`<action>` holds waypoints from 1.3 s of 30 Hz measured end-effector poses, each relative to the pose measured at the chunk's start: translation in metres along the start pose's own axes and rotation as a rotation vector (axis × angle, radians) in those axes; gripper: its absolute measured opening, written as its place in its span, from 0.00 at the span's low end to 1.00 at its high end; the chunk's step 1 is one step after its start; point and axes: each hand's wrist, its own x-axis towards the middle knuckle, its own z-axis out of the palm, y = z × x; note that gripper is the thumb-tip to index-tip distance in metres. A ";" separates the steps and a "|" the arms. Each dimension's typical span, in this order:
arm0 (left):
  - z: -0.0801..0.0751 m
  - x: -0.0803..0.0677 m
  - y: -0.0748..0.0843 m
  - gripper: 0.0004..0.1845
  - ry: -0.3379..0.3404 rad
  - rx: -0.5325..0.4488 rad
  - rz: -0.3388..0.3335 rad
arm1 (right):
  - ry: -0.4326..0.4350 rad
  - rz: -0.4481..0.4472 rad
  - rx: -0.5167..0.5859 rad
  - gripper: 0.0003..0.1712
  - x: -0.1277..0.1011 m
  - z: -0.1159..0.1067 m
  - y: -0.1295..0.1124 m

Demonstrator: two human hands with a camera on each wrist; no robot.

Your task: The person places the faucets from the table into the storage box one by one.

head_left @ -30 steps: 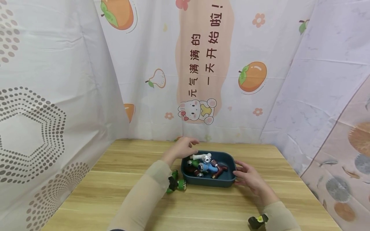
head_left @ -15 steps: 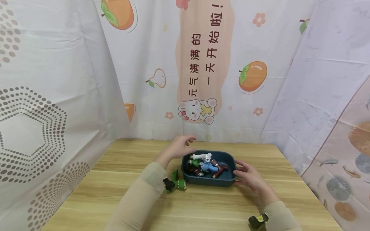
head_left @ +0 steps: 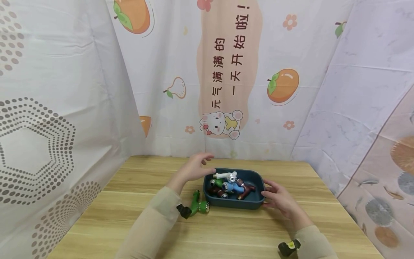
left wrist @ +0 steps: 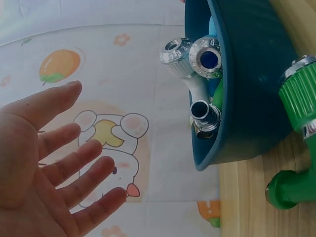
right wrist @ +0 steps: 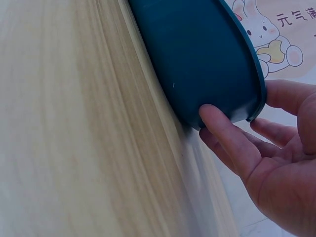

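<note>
My left hand (head_left: 195,167) hovers beside the left end of a dark teal bin (head_left: 236,203), fingers loosely spread and holding nothing. In the left wrist view the hand (left wrist: 59,163) is apart from the bin. Inside lie several tap-like fittings with metal rings: a white one (head_left: 224,176), a blue one (head_left: 233,187) and a dark red one (head_left: 247,190), with others partly hidden. A green fitting (head_left: 196,205) lies on the table left of the bin. My right hand (head_left: 279,199) touches the bin's right end, its fingers spread along the wall.
The wood-grain table (head_left: 226,237) ends at a printed curtain (head_left: 171,122) behind the bin. More cloth hangs at the left and right. A small black device (head_left: 183,211) sits at the left wrist, another black device (head_left: 289,247) at the right.
My left hand has drawn back leftward from above the bin's left end, uncovering more of the bin's rim and the green fitting on the table. My right hand and the bin hold still.
</note>
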 end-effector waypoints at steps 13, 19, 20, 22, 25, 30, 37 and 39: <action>-0.010 -0.021 -0.005 0.30 0.044 -0.016 -0.042 | 0.010 0.000 0.000 0.40 -0.001 0.001 -0.001; -0.014 -0.030 -0.004 0.30 0.055 -0.009 -0.051 | 0.003 -0.010 -0.001 0.39 -0.001 0.001 -0.001; -0.014 -0.031 -0.004 0.31 0.055 -0.004 -0.054 | 0.002 -0.011 -0.002 0.40 -0.001 0.001 -0.001; -0.014 -0.034 -0.004 0.31 0.056 0.009 -0.059 | 0.000 -0.012 0.000 0.40 -0.001 0.001 -0.001; -0.014 -0.038 -0.006 0.31 0.065 0.018 -0.068 | -0.003 -0.013 0.001 0.40 -0.001 0.001 -0.001; -0.014 -0.044 -0.010 0.30 0.094 0.006 -0.090 | 0.001 -0.013 0.000 0.39 -0.001 0.001 0.000; -0.014 -0.052 -0.015 0.30 0.112 -0.004 -0.072 | 0.014 -0.011 0.012 0.39 -0.001 0.001 0.000; -0.014 -0.054 -0.017 0.30 0.113 -0.012 -0.072 | 0.015 -0.012 0.010 0.39 -0.001 0.001 0.000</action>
